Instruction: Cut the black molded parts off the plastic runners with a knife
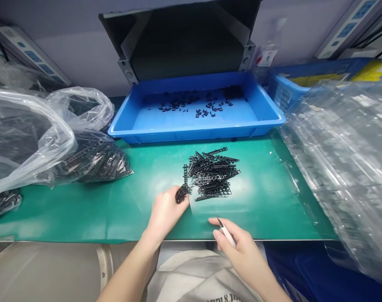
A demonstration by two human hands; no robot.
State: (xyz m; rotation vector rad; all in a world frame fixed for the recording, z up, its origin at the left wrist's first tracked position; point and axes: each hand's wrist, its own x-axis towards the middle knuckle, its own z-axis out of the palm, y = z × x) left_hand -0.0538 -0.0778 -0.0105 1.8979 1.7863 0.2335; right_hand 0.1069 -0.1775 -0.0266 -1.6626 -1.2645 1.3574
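Note:
My left hand (169, 206) is closed around a small bunch of black plastic strips (182, 193), left of a pile of similar ladder-like black strips (213, 174) on the green mat (140, 209). One strip stands out from the bunch toward the far side. Near the table's front edge, my right hand (236, 241) grips a slim white-handled tool with a dark pointed tip (226, 233). Its tip points up and to the left, away from the pile. Whether it is a knife or tweezers I cannot make out.
Behind the pile stands a blue tray (184, 133) with scattered small black pieces. Clear plastic bags (93, 163) of black parts lie at left. Stacked transparent plastic trays (345, 167) lean at right, beside a blue basket (285, 90). A dark panel (191, 42) overhangs the tray.

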